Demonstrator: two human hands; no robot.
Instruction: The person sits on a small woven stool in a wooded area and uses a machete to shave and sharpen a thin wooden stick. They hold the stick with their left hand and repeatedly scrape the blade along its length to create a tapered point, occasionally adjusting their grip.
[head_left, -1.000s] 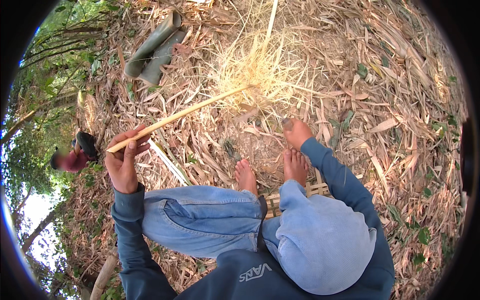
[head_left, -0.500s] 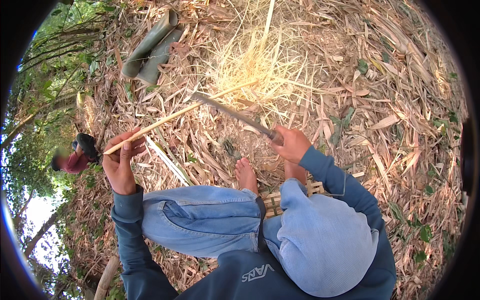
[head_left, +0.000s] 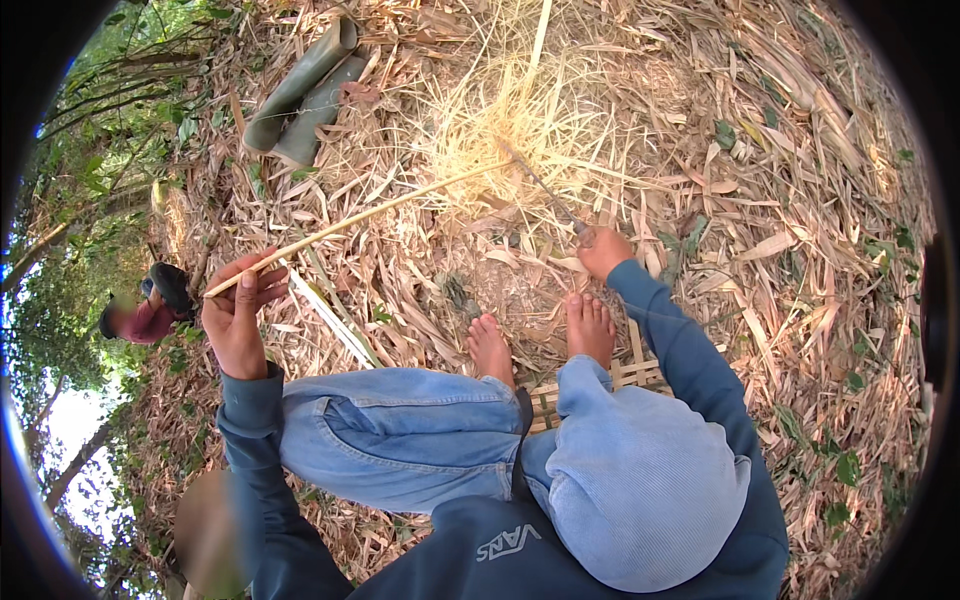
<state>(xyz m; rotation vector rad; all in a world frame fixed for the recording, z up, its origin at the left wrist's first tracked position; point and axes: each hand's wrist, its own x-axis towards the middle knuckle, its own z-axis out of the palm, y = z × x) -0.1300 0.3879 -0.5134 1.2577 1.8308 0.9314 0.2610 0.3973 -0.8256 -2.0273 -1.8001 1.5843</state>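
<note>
My left hand pinches the near end of a long, thin pale bamboo strip between thumb and fingers. The strip slants up to the right, its far end over a heap of thin yellow shavings. My right hand is wrapped round the handle of a knife, and the handle is mostly hidden by the fingers. The slim blade points up and left, its tip at the strip's far end; whether they touch I cannot tell.
Dry leaves cover the ground. A pair of green rubber boots lies at the far left. Pale split strips rest near my left knee. Woven bamboo slats show by my bare feet. Another person is off at the left.
My right hand has moved forward and slightly right, carrying the knife along the strip from its middle part to the far end. My left hand has barely moved.
</note>
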